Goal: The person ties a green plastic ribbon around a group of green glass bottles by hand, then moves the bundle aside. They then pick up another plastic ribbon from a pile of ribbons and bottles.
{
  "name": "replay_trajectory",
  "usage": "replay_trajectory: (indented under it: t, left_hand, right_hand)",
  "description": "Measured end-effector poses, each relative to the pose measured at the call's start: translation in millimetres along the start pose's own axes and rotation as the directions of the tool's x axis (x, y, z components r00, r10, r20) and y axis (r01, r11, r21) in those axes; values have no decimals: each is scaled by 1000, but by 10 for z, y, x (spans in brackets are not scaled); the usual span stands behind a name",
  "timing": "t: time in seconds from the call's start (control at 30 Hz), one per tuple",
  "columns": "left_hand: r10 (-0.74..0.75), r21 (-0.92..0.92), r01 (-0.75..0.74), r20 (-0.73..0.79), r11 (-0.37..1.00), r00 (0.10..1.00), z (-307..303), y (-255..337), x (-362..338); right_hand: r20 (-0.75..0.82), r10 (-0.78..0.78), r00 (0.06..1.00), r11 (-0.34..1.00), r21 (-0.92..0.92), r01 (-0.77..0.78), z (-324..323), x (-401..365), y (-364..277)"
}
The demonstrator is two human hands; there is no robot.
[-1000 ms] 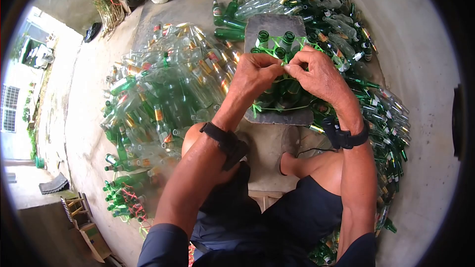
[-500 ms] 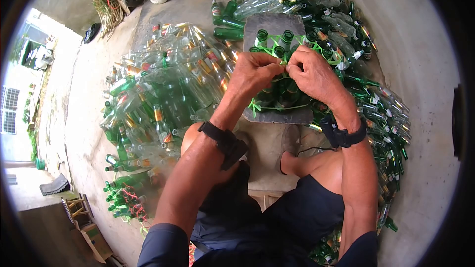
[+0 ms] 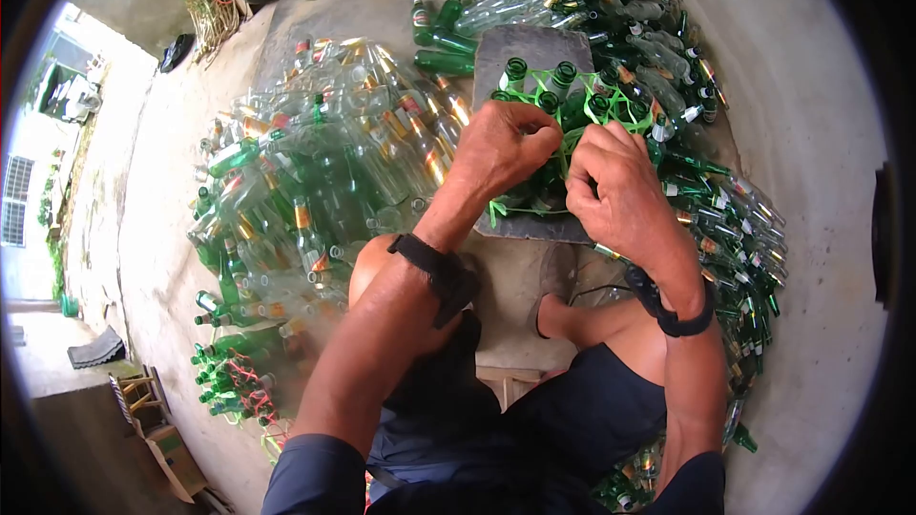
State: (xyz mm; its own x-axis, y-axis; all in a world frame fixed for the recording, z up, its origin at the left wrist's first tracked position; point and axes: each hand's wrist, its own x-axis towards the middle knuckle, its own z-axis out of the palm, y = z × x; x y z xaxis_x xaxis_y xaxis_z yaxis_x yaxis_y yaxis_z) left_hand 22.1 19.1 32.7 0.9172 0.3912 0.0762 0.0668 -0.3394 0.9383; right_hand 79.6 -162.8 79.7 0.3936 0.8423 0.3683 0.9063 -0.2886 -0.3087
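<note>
Upright green glass bottles stand bunched on a dark board, with bright green plastic twine laced around and between their necks. Over the near side of this bunch, my left hand is closed, thumb and forefinger pinched on the twine. My right hand is a little to the right and lower, its fingers curled in on the twine too. Strands of it show in the gap between the two hands. The hands hide the front bottles, and the exact grip points are partly covered.
A large heap of clear and green bottles lies on the left. Another pile runs along the wall at right, and more bottles lie behind the board. My knees and feet flank the board's near end. A small wooden ladder lies at lower left.
My hands have moved apart from a close pinch together. The right hand has shifted right and down and turned knuckles up, while the left has hardly moved.
</note>
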Motion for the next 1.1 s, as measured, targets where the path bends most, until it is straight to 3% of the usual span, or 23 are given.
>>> replay_trajectory:
  t: [0.03, 0.13, 0.23, 0.4, 0.47, 0.57, 0.8, 0.87, 1.1]
  left_hand:
    - [75, 26, -74, -26, 997, 997, 15, -30, 9]
    - [98, 64, -95, -45, 993, 994, 35, -52, 11]
    - [33, 118, -38, 44, 992, 998, -17, 16, -3]
    - [40, 126, -43, 31, 991, 999, -13, 22, -8]
    - [43, 129, -46, 29, 991, 999, -22, 25, -5]
    - [11, 97, -18, 71, 995, 997, -42, 30, -15]
    - [41, 55, -50, 157, 997, 987, -92, 50, -108]
    - [116, 88, -125, 109, 988, 987, -69, 23, -127]
    - [150, 111, -154, 44, 982, 988, -32, 8, -152]
  right_hand:
    - [11, 10, 1000, 1000, 20, -11, -17, -27, -41]
    - [45, 30, 999, 999, 38, -32, -12, -123, -78]
    - [82, 75, 994, 992, 98, -83, 8, -218, -68]
    - [113, 150, 982, 974, 152, -166, 113, -328, -28]
    - [217, 274, 937, 943, 134, -306, 132, -351, -27]
    - [246, 334, 910, 914, 151, -376, 196, -366, -67]
    - [263, 273, 925, 921, 207, -331, 273, -383, 28]
    - [259, 252, 933, 915, 252, -317, 327, -381, 50]
    - [308, 199, 930, 895, 330, -301, 284, -400, 17]
